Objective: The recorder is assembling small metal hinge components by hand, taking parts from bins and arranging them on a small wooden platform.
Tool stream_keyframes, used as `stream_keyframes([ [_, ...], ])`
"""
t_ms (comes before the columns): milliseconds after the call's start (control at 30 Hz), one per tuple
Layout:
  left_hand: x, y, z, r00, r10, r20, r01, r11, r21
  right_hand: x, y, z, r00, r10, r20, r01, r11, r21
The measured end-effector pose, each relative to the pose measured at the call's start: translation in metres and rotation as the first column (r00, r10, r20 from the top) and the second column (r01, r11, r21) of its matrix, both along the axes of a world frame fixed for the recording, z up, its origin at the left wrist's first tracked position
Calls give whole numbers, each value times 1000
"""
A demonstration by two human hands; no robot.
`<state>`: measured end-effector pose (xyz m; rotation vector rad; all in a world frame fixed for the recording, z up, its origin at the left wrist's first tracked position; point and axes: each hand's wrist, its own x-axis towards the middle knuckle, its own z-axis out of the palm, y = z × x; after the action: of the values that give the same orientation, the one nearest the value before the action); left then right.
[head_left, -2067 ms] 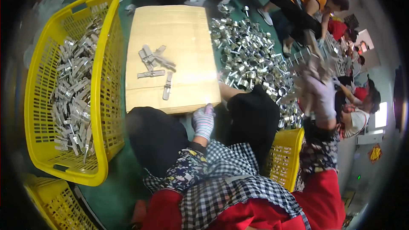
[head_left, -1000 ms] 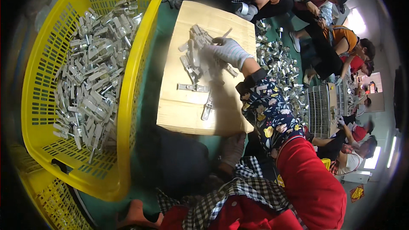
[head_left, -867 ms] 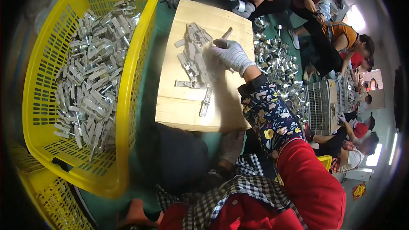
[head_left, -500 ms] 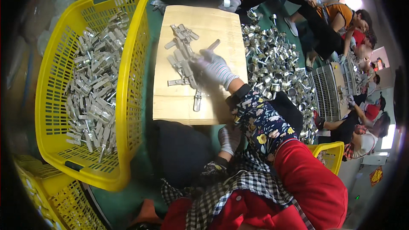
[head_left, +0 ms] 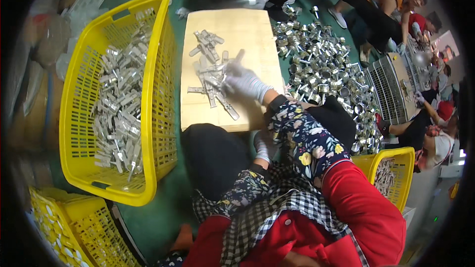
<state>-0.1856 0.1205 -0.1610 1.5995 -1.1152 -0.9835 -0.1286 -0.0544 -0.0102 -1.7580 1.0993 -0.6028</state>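
Two gloved hands: right hand (head_left: 246,83) on metal parts (head_left: 210,76), wooden board (head_left: 247,29)

- White knit glove on the right hand (head_left: 246,83); its sleeve (head_left: 303,136) is dark with a multicoloured floral print.
- White glove on the left hand (head_left: 262,147), with the same dark floral sleeve below.
- Silver-grey metal parts (head_left: 210,76) on a pale tan wooden board (head_left: 247,29).
- Bright yellow lattice basket (head_left: 74,118) filled with silver metal pieces (head_left: 121,113).
- Shiny silver round fittings (head_left: 321,64) heaped on a green floor (head_left: 158,217).
- Black-and-white checked apron (head_left: 277,217) over red clothing (head_left: 366,212).
- Smaller yellow basket (head_left: 391,168) at right; another yellow crate (head_left: 74,232) at lower left.
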Motion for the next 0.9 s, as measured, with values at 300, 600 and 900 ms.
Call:
stream_keyframes([
  [300,8,-5,-80,789,-44,-612,-11,996,-85,-12,80,42,999,49,24,-52,991,126],
  [600,36,-32,-5,981,-122,-152,130,990,45,-38,95,14,997,-70,23,67,989,131],
  [900,43,-27,65,710,-411,571,413,901,135,-72,54,32,902,64,-426,-226,912,-343],
])
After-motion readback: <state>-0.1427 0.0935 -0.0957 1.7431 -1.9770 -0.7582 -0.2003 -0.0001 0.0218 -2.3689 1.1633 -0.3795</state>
